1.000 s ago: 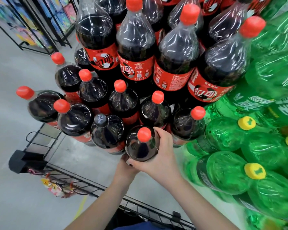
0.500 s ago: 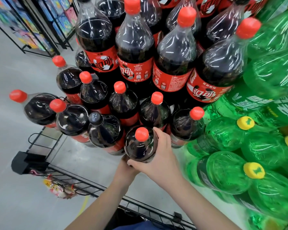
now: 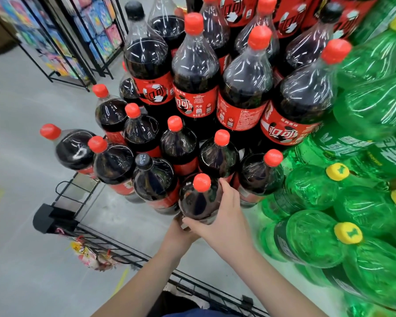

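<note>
A large cola bottle with a red cap stands at the front of a group of cola bottles on a low white shelf. My right hand grips its right side, thumb curled under the front and fingers round the back. My left hand reaches under the bottle's lower part; its fingers are hidden behind the bottle and my right hand.
Taller stacked cola bottles rise behind. Green soda bottles with yellow caps fill the right side. A black wire rack edge with snack packets runs below. Grey floor and a display stand lie at left.
The held bottle has shifted slightly left and away with both hands still on it. The view has tilted up a little, showing more of the upper stack.
</note>
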A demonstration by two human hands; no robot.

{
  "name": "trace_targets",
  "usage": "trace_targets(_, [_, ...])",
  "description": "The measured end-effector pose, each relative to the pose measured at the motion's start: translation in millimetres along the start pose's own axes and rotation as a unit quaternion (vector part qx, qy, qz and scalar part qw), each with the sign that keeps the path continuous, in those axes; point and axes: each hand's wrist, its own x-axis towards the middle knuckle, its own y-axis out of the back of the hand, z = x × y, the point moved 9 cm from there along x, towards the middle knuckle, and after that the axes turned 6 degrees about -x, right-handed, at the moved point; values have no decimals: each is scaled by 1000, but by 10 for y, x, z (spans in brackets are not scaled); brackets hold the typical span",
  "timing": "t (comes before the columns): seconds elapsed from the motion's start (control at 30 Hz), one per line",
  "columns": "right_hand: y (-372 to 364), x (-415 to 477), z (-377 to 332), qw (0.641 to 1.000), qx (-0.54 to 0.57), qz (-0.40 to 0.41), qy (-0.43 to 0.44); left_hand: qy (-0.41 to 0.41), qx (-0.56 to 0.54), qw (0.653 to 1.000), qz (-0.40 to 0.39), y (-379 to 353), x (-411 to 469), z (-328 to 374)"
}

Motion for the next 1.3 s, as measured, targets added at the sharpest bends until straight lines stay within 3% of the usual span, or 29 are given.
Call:
trace_targets(0.17, [-14, -81, 64, 1000, 19, -3, 2, 0, -24, 998, 53, 14, -161, 39])
trace_targets(0.73, [102, -542, 147, 999, 22, 21, -43, -9, 58, 998, 35, 39, -504, 173])
trace_targets(1.07, [225, -1360, 181, 981, 50, 140, -124, -17, 112, 990, -90, -54, -924, 328])
trace_targets(1.3, [769, -2256, 94, 943, 93, 279, -158, -119, 121, 961, -218, -692, -1481, 898])
